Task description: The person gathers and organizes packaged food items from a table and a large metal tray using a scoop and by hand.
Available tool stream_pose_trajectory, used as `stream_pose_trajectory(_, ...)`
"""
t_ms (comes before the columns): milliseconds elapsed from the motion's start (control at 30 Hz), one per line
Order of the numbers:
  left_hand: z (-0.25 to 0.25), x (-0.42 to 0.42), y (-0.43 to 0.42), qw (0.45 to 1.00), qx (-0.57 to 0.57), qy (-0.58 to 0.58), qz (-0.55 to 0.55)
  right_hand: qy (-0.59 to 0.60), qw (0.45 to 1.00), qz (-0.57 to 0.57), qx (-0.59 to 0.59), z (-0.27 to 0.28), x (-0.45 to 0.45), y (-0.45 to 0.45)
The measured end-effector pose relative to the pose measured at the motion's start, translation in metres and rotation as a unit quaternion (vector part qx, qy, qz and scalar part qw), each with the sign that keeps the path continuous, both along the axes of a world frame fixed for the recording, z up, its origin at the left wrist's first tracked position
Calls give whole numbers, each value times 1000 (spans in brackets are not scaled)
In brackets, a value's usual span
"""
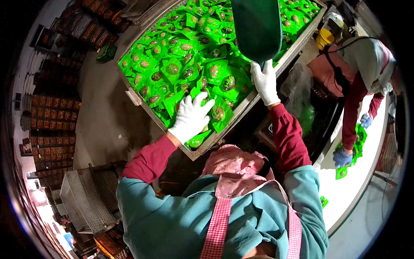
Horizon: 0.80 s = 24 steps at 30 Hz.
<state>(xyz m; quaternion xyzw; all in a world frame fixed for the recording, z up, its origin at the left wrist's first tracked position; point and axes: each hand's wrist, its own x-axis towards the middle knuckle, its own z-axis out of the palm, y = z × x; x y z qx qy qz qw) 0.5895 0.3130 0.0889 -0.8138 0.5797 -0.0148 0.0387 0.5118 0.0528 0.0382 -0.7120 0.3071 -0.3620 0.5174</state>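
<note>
A large metal-rimmed tray [233, 128] is filled with green packets [172, 69], each showing a dark, round item inside. My left hand [190, 117], in a white glove, rests on packets near the tray's front corner with its fingers spread. In a matching white glove, my right hand [265, 82] grips the handle of a dark green scoop [257, 30] over the tray's right edge. The scoop's broad blade points away from me and hides some packets beneath it. No packets are visible on the blade.
At the right, a co-worker [366, 64] in blue gloves bends over a white table [353, 185] with green packets on it. Stacked racks [54, 125] line the left side. A yellow bucket [324, 39] stands behind the tray's right side, and a metal crate [79, 200] sits lower left.
</note>
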Motion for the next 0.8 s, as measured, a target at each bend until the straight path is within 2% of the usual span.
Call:
stream_pose_trajectory(33,4,5,-4,1000,9,-3,-4,-3,1000,-8,-6,-3,2,1)
stream_pose_trajectory(67,14,9,-9,995,75,63,24,-2,1000,-10,-6,-1,-1,4)
stream_pose_trajectory(100,26,14,-11,995,71,61,20,-17,1000,9,20,2,-3,3)
stream_pose_trajectory(167,48,25,-9,985,141,96,-9,-76,996,30,38,2,-7,2)
stream_pose_trajectory(200,55,23,-9,982,165,85,17,-88,994,23,61,-1,-10,1)
stream_pose_trajectory(233,47,20,-4,983,164,86,16,-99,991,16,86,2,-13,5)
stream_pose_trajectory(267,32,15,5,994,106,39,-2,-99,991,16,85,3,-17,6)
stream_pose_trajectory(333,13,12,21,1000,5,-9,-1,-134,978,13,158,1,-23,7)
stream_pose_trajectory(367,9,17,27,1000,-6,14,26,-147,987,-19,69,-19,-25,3)
stream_pose_trajectory(433,12,35,35,992,-5,85,95,-74,996,-22,54,-48,-57,9)
stream_pose_trajectory(467,10,37,35,986,-54,113,106,-108,986,9,127,-28,-75,27)
stream_pose_trajectory(500,9,35,35,987,-51,115,104,-142,969,38,199,-7,-95,48)
stream_pose_trajectory(567,5,26,29,985,-127,114,24,-9,989,40,141,-38,-138,67)
stream_pose_trajectory(633,-5,10,28,983,-132,125,16,-1,978,67,197,-34,-175,91)
stream_pose_trajectory(700,-2,3,32,995,-72,53,46,-36,975,47,214,-46,-208,113)
stream_pose_trajectory(733,2,4,34,995,-71,51,45,-14,977,72,199,-48,-223,117)
stream_pose_trajectory(767,6,7,36,999,-46,23,-4,7,979,95,183,-49,-234,120)
stream_pose_trajectory(800,10,10,36,998,-24,-6,-55,22,985,59,164,-49,-241,126)
